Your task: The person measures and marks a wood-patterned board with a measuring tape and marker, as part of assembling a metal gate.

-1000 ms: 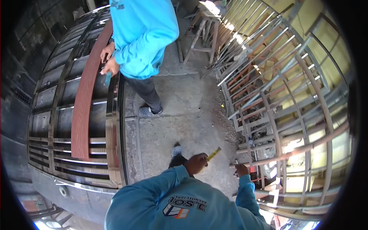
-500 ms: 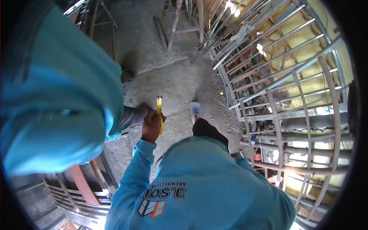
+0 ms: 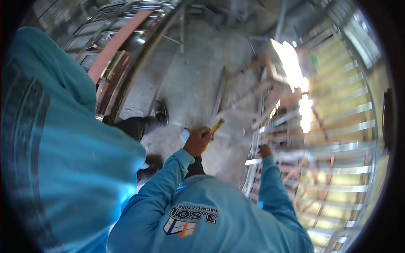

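My left hand (image 3: pixel 198 142) is closed around a slim yellow tool (image 3: pixel 216 126) with a grey metal end, which points up and to the right in the view. Its exact kind does not show. My right hand (image 3: pixel 265 151) is stretched forward beside the metal bar frame (image 3: pixel 325 149), overlapping its near edge in this view. Motion blur smears its fingers, so whether it grips a bar I cannot tell. Below my left hand, a light clog (image 3: pixel 184 134) on my foot shows against the concrete floor (image 3: pixel 181 80).
A co-worker in a blue shirt (image 3: pixel 76 143) stands close on my left, a dark shoe (image 3: pixel 160 113) on the floor. Behind that person, a rack holds long boards (image 3: pixel 120 44) and metal lengths. Blurred wooden stands (image 3: pixel 249 67) are ahead; bar frames line the right side.
My view has turned toward the right. My left hand has moved right with the yellow tool, now tilted. My right hand has come into sight near the bar frame.
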Tool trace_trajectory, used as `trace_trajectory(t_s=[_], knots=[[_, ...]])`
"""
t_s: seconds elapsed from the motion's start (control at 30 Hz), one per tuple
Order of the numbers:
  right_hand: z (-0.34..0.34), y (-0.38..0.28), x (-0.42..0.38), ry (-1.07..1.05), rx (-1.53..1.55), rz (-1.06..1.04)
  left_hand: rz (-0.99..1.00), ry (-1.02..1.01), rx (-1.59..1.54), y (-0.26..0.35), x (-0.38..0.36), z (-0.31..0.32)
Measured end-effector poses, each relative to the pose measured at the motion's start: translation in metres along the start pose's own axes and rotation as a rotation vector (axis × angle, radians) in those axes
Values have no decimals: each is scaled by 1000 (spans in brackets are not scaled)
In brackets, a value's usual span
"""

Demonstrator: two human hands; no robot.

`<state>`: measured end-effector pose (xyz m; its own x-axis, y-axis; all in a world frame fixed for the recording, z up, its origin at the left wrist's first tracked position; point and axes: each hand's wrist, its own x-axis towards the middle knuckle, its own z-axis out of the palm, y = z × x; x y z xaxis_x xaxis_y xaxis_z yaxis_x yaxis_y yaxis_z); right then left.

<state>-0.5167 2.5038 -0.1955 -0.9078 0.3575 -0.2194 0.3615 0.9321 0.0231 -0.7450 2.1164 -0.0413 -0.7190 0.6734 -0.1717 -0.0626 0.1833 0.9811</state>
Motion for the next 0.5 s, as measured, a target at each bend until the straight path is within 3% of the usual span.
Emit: trace_trajectory(t_s=[0.03, 0.1, 0.13, 0.17, 0.2, 0.3, 0.4, 0.5], knots=[[44, 16, 59, -6, 73, -90, 36, 29, 49, 3, 32, -14], [25, -32, 130, 118, 18, -393, 160, 123, 127, -2, 95, -37], [-11, -69, 150, 155, -80, -541, 133, 175, 134, -3, 124, -46], [-84, -125, 157, -295, 537, -220, 127, 140, 163, 5, 150, -59], [-163, -184, 164, -487, 1077, 309, 115, 95, 197, 13, 172, -70], [-234, -232, 222, -426, 1188, -48, 279, 82, 274, 37, 230, -93], [-277, -256, 283, -316, 1254, -191, 4, 85, -35, 105, 253, -127], [-309, -275, 328, -373, 1416, -259, 12, 140, -15, 127, 283, -163]])
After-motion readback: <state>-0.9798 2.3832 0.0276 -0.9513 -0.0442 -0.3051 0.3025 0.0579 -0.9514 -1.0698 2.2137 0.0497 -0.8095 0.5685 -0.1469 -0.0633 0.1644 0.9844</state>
